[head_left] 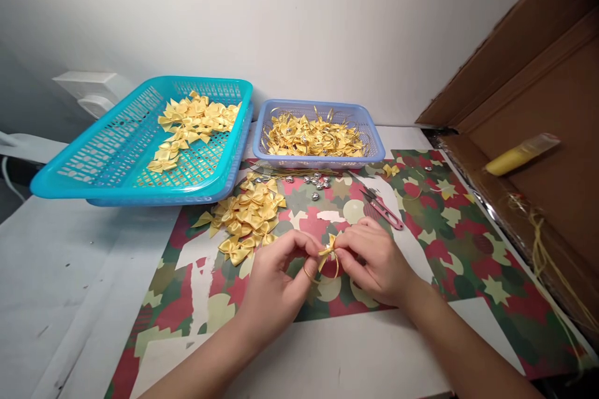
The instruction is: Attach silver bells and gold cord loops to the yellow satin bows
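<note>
Between my two hands, over the patterned sheet, is a yellow ribbon bow (329,248) with a thin gold cord (336,267) looped at it. My right hand (369,259) pinches the bow from the right. My left hand (286,268) is closed at the bow's left side, thumb and forefinger pressed together, with part of the cord curving by the thumb. A heap of yellow bows (253,209) lies just beyond my left hand. Several small silver bells (318,182) rest behind the bow. Pink-handled thread snips (384,207) lie beyond my right hand.
A turquoise basket (140,190) with loose bows sits stacked at the left. At the back, a blue-violet basket (318,164) holds bows with gold cords. More gold cords (299,172) lie before it. Cardboard (538,106) stands at the right, with a yellow-filled tube (519,154) against it.
</note>
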The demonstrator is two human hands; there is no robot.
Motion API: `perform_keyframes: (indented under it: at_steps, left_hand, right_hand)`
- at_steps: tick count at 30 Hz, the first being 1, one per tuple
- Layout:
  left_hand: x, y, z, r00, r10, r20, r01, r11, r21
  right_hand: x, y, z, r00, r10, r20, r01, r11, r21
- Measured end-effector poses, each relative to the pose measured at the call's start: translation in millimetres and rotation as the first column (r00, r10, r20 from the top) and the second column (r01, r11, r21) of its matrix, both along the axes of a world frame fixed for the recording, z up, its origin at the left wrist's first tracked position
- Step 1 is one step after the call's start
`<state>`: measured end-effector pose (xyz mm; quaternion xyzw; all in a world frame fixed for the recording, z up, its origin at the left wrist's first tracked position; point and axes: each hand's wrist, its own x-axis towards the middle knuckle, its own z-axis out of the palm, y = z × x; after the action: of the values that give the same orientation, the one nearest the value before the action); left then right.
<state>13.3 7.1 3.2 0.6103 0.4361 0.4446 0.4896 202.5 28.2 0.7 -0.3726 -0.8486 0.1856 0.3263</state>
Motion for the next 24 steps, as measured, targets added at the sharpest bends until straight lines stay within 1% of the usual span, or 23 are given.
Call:
perform_keyframes:
  at_steps: [5,8,13,18,20,24]
  left_hand:
    - [-1.1,1.1,-0.1,0.999,-0.039,-0.034,0.038,0.999,-0.026]
    - [-1.7,2.3,-1.1,0.998,-0.053,-0.015,0.052,0.996,-0.075]
    - [-2.0,5.0,-1.7,0.994,-0.083,0.076,0.095,0.980,-0.175]
    - [-1.8,6.9,1.2,0.973,-0.115,0.199,0.178,0.925,-0.335]
    - [-2.0,7.3,2.5,0.965,-0.117,0.235,0.199,0.909,-0.367]
    - [-2.9,7.8,3.5,0.949,-0.111,0.295,0.225,0.895,-0.386]
  right_hand:
    - [-0.1,0.1,0.1,0.999,0.044,0.030,-0.044,0.999,-0.011]
    - [0.6,0.3,1.3,0.996,0.077,0.044,-0.076,0.996,-0.041]
    - [1.8,0.9,0.7,0.996,0.080,0.046,-0.077,0.995,-0.070]
    - [2.4,0.9,1.1,0.994,0.085,0.062,-0.081,0.995,-0.059]
    - [2.8,0.8,1.7,0.994,0.097,0.053,-0.093,0.994,-0.064]
    - [3.4,0.7,2.6,0.994,0.106,0.028,-0.103,0.991,-0.084]
